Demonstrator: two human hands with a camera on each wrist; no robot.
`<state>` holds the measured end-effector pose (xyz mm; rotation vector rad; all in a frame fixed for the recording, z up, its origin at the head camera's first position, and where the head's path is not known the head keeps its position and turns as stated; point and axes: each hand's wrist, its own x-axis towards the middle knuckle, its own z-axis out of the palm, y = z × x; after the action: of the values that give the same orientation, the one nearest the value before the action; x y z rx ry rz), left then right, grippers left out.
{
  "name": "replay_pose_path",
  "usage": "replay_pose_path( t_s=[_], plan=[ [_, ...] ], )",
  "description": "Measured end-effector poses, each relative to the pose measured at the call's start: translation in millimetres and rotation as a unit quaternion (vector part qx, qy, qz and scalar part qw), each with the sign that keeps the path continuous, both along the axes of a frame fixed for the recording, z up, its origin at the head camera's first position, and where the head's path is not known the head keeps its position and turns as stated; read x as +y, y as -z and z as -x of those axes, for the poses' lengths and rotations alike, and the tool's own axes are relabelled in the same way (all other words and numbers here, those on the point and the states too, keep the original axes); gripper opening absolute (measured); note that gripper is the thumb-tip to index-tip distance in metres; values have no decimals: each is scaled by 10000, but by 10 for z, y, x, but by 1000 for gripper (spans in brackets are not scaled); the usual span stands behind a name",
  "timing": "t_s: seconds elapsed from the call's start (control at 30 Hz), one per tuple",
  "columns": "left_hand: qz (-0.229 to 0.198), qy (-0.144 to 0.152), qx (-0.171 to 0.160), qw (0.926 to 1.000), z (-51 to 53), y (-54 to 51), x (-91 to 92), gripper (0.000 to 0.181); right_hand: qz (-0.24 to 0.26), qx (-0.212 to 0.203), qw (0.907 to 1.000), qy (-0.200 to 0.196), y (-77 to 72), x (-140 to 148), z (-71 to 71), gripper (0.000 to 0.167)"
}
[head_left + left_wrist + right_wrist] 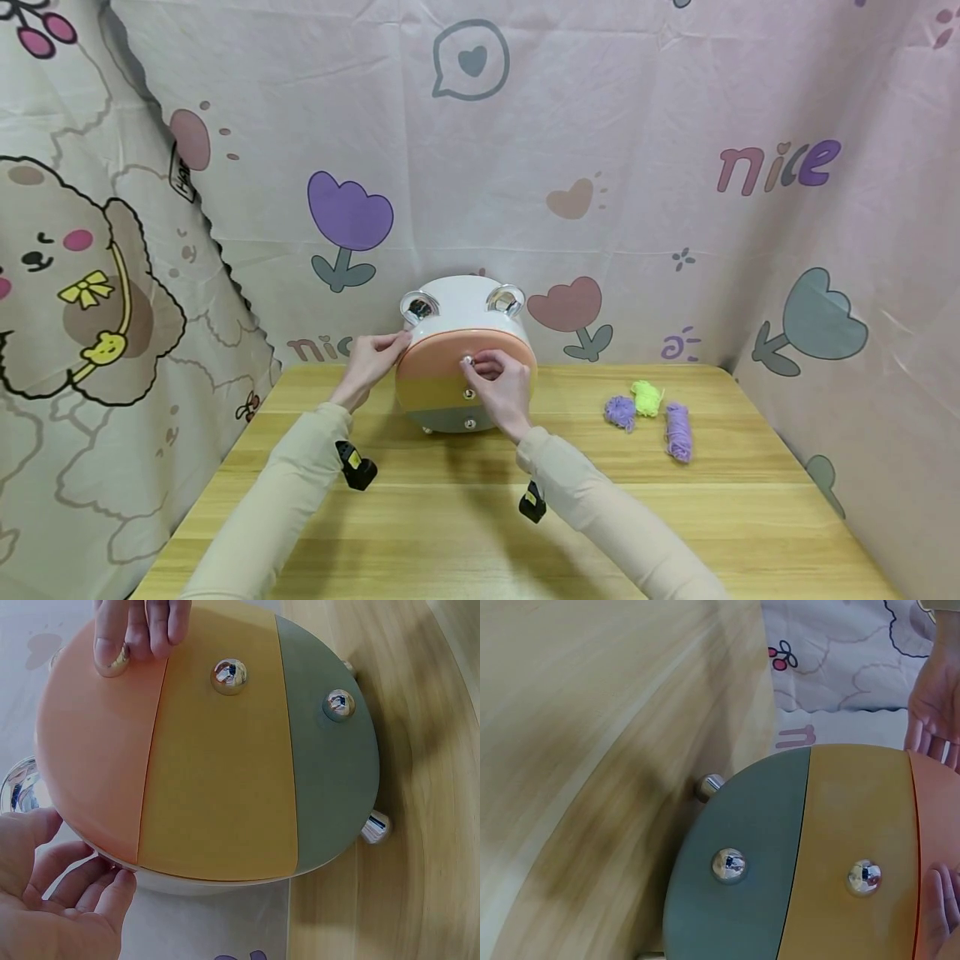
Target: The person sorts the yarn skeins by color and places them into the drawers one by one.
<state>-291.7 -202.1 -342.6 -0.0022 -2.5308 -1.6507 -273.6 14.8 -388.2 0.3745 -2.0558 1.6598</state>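
Note:
A small rounded chest of drawers (463,302) has a white shell, two shiny ear-like parts on top and three coloured drawer fronts. My right hand (501,390) pinches the silver knob (115,664) of the orange top drawer (101,742), which looks closed. Against the side of the chest, near its upper left edge, my left hand (372,360) rests with fingers and thumb touching it. Below the orange front come the yellow drawer (217,780) and the grey-green drawer (322,772), each with a round silver knob.
To the right on the wooden table (450,517) lie a purple yarn ball (620,412), a yellow-green yarn bundle (647,398) and a longer purple yarn skein (678,433). A printed cloth (480,167) hangs behind the chest and along both sides.

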Motion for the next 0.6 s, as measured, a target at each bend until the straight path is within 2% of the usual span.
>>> replay_pose_path(
  t_s=[0.27,0.6],
  plan=[
    [-26,5,-26,10000,-5,-2,-1,48,-68,10,10000,61,-16,-16,27,16],
    [-68,-9,-78,9999,4,-4,12,48,149,16,9999,-48,-4,-21,31,16]
  ],
)
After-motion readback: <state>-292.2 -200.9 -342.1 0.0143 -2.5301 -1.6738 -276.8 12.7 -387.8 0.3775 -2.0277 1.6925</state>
